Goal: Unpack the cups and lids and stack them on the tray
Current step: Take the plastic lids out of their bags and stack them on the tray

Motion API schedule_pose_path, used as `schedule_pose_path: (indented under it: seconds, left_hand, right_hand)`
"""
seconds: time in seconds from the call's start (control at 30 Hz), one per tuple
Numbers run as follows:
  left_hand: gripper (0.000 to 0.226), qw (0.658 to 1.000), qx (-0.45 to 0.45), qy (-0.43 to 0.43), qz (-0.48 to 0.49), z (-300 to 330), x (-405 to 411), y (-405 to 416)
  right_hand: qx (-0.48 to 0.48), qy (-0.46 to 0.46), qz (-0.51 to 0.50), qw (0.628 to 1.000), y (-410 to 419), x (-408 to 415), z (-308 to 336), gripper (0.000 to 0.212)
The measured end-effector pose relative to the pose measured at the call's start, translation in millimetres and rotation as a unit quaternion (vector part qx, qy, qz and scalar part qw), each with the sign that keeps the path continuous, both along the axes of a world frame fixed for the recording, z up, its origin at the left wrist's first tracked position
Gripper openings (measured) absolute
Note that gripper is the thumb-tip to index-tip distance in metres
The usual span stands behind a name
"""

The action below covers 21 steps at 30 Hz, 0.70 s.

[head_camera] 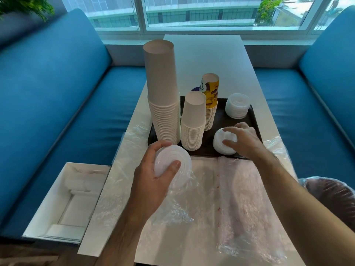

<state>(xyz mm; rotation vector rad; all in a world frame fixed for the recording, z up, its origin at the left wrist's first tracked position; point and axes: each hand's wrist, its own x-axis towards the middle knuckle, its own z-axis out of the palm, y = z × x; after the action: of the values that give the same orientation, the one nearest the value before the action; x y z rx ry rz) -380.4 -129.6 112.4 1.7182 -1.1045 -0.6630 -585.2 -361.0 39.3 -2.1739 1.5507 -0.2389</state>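
On the white table (192, 60) a dark tray (220, 120) carries three stacks of upside-down paper cups: a tall white stack (163, 93) at the left, a shorter white stack (193, 121) just right of it, and behind that a printed yellow stack (211, 100). A pile of clear plastic lids (238, 105) sits at the tray's far right corner. At the near right of the tray lies a second pile of lids (223, 142); the right hand (243, 140) rests over it, thumb and fingers curled round its top. The left hand (151, 181) grips a third bundle of lids (172, 163) by the edge, thumb across its face, held above the table just near of the tray's near left corner. Loose plastic wrap (240, 204) is spread over the near part of the table, some of it trailing under the held bundle. An open white cardboard box (63, 204) stands on the blue bench seat (67, 121) at the left, more wrapped white goods inside, too blurred to name
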Motion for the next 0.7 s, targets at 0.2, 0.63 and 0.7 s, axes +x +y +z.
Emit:
schedule_pose_path:
  seconds: [0.2,0.63,0.7]
  left_hand:
    - [0.041,1.000,0.001,0.005,0.010,0,2,1]
    - [0.043,0.999,0.009,0.019,-0.029,1,-3,-4]
    - [0.039,0.999,0.016,0.020,-0.048,2,-4,-5]
  right_hand:
    - [-0.027,-0.023,-0.024,0.999,11,-3,-9,0.049]
    - [-0.046,-0.214,0.059,0.974,56,27,53,0.028]
    - [0.005,-0.264,0.137,0.955,78,37,72,0.022]
